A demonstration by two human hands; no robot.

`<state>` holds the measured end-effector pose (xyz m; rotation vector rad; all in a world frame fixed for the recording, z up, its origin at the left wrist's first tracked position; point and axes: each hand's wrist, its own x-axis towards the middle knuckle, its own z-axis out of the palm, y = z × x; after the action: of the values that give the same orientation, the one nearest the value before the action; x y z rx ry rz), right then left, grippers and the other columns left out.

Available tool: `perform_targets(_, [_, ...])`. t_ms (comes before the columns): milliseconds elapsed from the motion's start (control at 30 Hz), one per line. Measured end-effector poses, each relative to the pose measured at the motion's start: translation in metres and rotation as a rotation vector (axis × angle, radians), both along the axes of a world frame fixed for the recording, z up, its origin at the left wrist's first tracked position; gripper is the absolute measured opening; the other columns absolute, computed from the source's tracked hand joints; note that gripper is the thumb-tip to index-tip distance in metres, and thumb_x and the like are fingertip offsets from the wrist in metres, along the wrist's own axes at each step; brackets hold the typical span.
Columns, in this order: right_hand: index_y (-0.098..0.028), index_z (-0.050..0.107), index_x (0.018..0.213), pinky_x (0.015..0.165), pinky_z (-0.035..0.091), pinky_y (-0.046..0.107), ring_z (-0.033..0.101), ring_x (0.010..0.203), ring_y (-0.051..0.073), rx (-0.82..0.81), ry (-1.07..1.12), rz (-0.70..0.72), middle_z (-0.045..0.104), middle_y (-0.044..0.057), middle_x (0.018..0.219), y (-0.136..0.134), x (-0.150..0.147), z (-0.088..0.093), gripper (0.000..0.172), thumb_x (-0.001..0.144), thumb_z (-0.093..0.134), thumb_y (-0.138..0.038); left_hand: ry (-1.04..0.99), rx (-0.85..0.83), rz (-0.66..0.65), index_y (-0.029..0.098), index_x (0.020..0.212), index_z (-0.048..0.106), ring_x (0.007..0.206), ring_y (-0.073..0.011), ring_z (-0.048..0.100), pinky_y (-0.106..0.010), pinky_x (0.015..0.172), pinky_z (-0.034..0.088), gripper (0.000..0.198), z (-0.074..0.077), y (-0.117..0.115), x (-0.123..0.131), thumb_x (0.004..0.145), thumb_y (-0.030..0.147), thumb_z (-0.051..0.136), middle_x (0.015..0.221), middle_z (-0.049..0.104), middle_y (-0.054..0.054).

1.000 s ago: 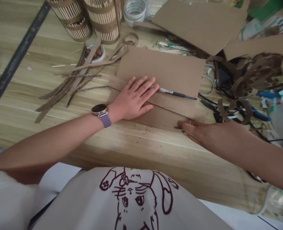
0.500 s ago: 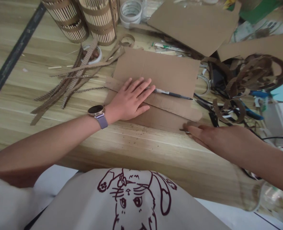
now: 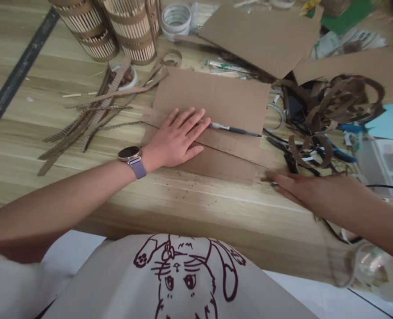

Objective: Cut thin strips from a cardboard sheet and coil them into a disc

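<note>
Since half a second ago, the right hand (image 3: pixel 302 190) has slid rightward, past the end of the lower cardboard piece (image 3: pixel 226 164). On the wooden table (image 3: pixel 143 208), a cardboard sheet (image 3: pixel 212 93) lies beyond a cardboard strip (image 3: pixel 239 149) that overlaps the lower piece. Spread flat, the left hand (image 3: pixel 174 141) covers part of the strip; I'd keep that palm pressing evenly. A pen (image 3: pixel 234 129), partly hidden by its fingers, might be better moved aside. Right fingertips pinch a small metallic thing (image 3: pixel 274 183), which I can't identify; low, steady handling should suit.
</note>
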<state>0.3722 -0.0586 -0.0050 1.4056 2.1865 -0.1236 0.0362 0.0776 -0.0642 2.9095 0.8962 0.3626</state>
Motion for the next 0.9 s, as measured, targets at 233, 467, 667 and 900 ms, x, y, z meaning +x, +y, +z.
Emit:
perform_targets(233, [-0.023, 0.06, 0.091, 0.042, 0.018, 0.028, 0.06, 0.047, 0.018, 0.006, -0.149, -0.03, 0.073, 0.007, 0.084, -0.009, -0.022, 0.02, 0.026, 0.098, 0.038, -0.033, -0.016, 0.007, 0.013, 0.015, 0.156, 0.023, 0.146, -0.0395, 0.027, -0.06, 0.117, 0.015, 0.069, 0.0, -0.002, 0.002, 0.098, 0.044, 0.046, 0.161, 0.028, -0.02])
perform_targets(467, [-0.017, 0.06, 0.106, 0.042, 0.013, 0.027, 0.068, 0.061, 0.022, 0.064, 0.022, 0.045, 0.074, 0.009, 0.078, 0.024, -0.115, 0.017, 0.034, 0.101, 0.035, -0.039, -0.021, -0.006, 0.029, 0.012, 0.154, 0.029, 0.146, -0.0395, 0.027, -0.061, 0.117, 0.016, 0.066, 0.003, -0.003, 0.004, 0.098, 0.045, 0.042, 0.16, 0.03, -0.021])
perform_targets(667, [-0.013, 0.063, 0.091, 0.043, 0.014, 0.027, 0.058, 0.049, 0.018, 0.093, 0.065, 0.164, 0.067, 0.009, 0.06, 0.046, -0.147, 0.009, 0.03, 0.1, 0.037, -0.026, -0.031, -0.007, 0.031, 0.012, 0.153, 0.03, 0.146, -0.0377, 0.029, -0.06, 0.117, 0.017, 0.062, 0.003, -0.003, 0.005, 0.1, 0.042, 0.039, 0.159, 0.032, -0.02])
perform_targets(900, [-0.015, 0.062, 0.093, 0.046, 0.016, 0.026, 0.057, 0.05, 0.015, 0.002, 0.055, 0.182, 0.071, 0.009, 0.07, 0.054, -0.154, 0.013, 0.022, 0.097, 0.04, -0.018, -0.035, -0.003, 0.039, 0.012, 0.153, 0.03, 0.146, -0.0372, 0.03, -0.059, 0.117, 0.018, 0.062, 0.004, -0.005, 0.006, 0.1, 0.042, 0.039, 0.158, 0.033, -0.02])
